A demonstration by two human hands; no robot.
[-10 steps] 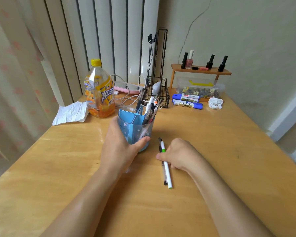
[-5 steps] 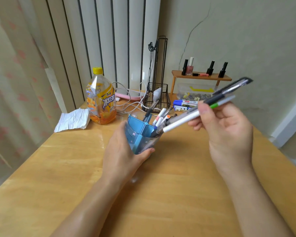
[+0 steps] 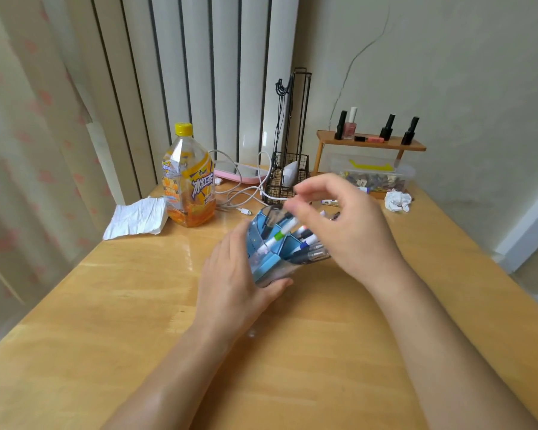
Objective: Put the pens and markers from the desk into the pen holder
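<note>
My left hand grips the blue pen holder and tilts it to the right on the wooden desk. Several pens stand in it. A white pen with a green band and a black pen lie slanted in its left compartment. My right hand hovers over the holder's mouth with thumb and forefinger apart, and the thumb tip is at the pens' upper ends. Markers lie at the back of the desk, mostly hidden behind my right hand.
An orange drink bottle and crumpled paper sit at the back left. A wire basket with cables, a small wooden shelf of nail polish, a clear box and a paper ball line the back.
My right hand picked the white and black pens up off the desk, carried them up and over, and slid them into the holder. My left hand has tilted the holder to the right.
</note>
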